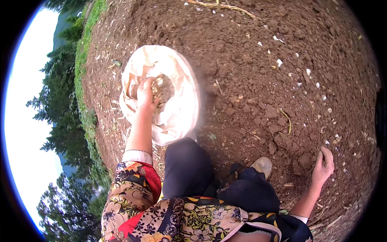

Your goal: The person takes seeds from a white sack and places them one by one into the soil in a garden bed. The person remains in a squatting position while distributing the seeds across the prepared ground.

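Note:
A white woven sack [181,118] stands with its mouth rolled back, left of my knees. Small pale cloves [160,81], apparently garlic, lie inside it. My left hand [146,92] reaches into the sack among the cloves. Its fingers are partly hidden, so I cannot tell whether they grip any. Out to the right, my right hand [324,165] is low over the brown soil [242,75], thumb and finger slightly apart with nothing visible between them. Just beyond its fingertips lies a white clove [327,142]. More white pieces [308,72] dot the soil in loose rows.
My dark-trousered knees [189,169] are bent between the hands, with a soil-stained shoe [262,167] in front. A curved dry stem [286,121] and a long stalk [223,5] lie on the clods. Grass [80,66] and trees [59,112] border the left side.

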The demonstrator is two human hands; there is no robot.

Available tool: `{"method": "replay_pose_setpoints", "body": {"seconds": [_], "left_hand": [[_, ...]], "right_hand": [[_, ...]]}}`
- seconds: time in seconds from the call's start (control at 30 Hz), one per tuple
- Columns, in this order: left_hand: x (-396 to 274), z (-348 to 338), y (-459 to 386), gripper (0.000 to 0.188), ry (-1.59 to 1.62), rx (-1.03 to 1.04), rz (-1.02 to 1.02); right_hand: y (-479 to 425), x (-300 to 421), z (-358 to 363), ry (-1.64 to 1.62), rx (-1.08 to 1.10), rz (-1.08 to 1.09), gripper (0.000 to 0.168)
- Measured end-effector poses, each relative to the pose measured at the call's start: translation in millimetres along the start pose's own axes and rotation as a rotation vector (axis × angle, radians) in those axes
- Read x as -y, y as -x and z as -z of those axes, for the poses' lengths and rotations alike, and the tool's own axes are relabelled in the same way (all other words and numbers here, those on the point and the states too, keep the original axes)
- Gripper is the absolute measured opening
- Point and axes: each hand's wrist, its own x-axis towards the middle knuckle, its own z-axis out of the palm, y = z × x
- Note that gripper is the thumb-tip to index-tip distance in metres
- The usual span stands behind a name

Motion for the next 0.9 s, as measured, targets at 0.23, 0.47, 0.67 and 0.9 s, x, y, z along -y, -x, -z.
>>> {"method": "replay_pose_setpoints", "body": {"seconds": [0.23,0.47,0.67,0.9], "left_hand": [[-65,28,110,0.016,0.658,0.435,0.38],[-48,54,188,0.024,1.208,0.883,0.34],[-37,96,200,0.02,0.886,0.809,0.495],[-51,145,189,0.017,0.761,0.718,0.641]], "right_hand": [[-22,67,-39,-0.073,0.158,0.249,0.016],[-36,220,-120,-0.841,0.884,0.127,0.057],[24,366,-166,-0.889,1.545,0.021,0.087],[35,422,-174,-0.602,1.525,0.06,0.024]]}}
